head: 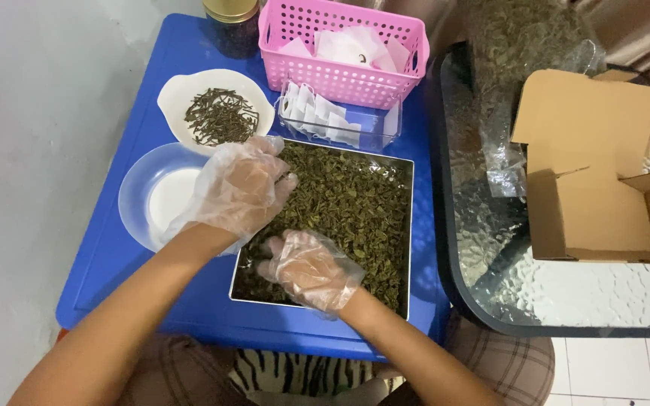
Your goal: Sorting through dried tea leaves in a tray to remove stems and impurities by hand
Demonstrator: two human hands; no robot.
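While dried green leaves are filling the steel tray, I am watching both gloved hands. My left hand is cupping leaves, fingers curled; my right hand is pressing spread fingers into them.

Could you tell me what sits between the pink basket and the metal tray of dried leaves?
In the head view, a clear plastic container of small white sachets sits on the blue table between the pink basket and the metal tray.

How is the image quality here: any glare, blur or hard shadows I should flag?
Head view: soft, even light with no hard shadows; glare on the textured glass table at the right; the left hand and right hand, in clear gloves over the metal tray of dried leaves, look sharp; edges bow slightly from the wide lens.
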